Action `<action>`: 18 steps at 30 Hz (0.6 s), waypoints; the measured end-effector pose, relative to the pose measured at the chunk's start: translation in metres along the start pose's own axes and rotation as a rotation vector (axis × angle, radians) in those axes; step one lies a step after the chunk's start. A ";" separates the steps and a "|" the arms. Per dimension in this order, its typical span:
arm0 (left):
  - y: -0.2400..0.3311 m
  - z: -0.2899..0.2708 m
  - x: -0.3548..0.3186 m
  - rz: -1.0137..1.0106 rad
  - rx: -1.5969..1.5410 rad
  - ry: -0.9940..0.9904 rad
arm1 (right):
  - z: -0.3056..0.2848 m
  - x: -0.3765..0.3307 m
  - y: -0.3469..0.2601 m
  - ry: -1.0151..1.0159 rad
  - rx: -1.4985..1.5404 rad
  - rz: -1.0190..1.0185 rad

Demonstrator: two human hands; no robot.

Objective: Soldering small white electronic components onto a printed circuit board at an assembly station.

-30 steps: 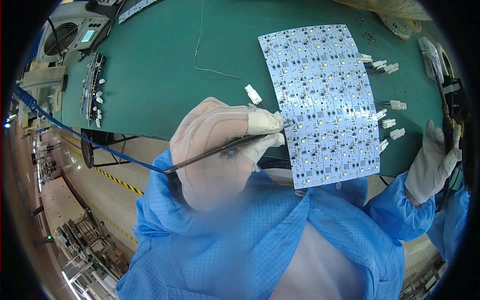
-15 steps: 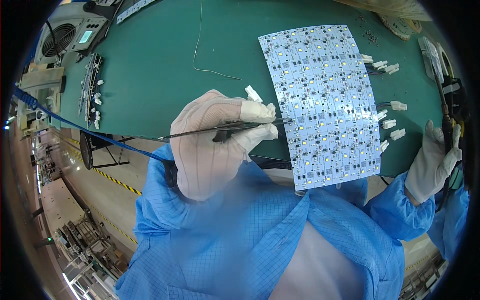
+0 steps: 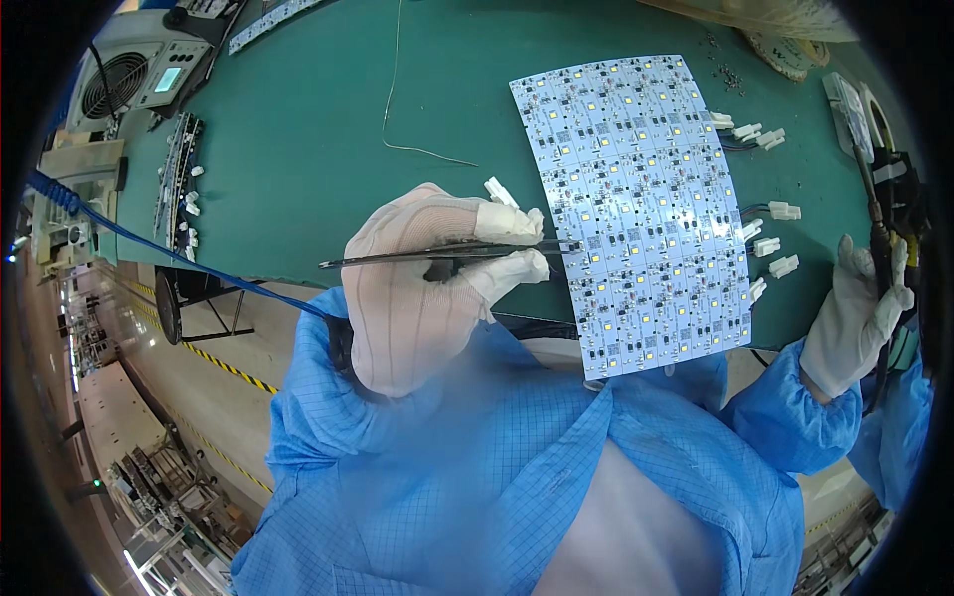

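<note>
In a striped white glove with pale fingertip covers, my left hand pinches dark tweezers. Their tips reach over the left edge of a white LED circuit board panel. That panel carries rows of small yellow LEDs and black components, and its lower end overhangs the near table edge. A white connector lies just beyond my left fingertips. At the far right my gloved right hand closes around the dark handle of a soldering iron; its fingers are partly hidden by the handle and cables.
White wired connectors stick out along the panel's right side. A thin solder wire lies on the green table mat. Narrow boards and a grey device with a fan are at left. Small loose parts lie far right.
The panel and the table things appear shifted very slightly left in view. The tweezers tilt a little differently, with their tips still at the panel's left edge. Both hands keep their grips.
</note>
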State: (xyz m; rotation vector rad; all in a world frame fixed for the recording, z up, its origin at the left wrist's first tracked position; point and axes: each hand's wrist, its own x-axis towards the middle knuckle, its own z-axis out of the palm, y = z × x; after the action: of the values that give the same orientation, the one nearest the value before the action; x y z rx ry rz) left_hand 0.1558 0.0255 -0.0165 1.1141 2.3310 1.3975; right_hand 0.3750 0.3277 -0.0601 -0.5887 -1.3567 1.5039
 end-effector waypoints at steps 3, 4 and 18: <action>0.000 0.000 -0.001 0.025 -0.018 0.012 | 0.008 -0.001 -0.001 0.015 -0.026 -0.014; 0.002 -0.001 -0.001 0.004 -0.022 0.012 | 0.011 -0.001 -0.002 0.031 -0.051 -0.018; -0.004 0.004 0.001 -0.103 -0.095 0.077 | 0.023 -0.005 -0.006 0.066 -0.196 -0.043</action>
State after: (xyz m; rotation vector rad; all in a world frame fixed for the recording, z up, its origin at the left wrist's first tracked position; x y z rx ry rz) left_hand 0.1551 0.0274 -0.0221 0.9162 2.3112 1.5206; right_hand 0.3594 0.3119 -0.0501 -0.7214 -1.4656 1.3150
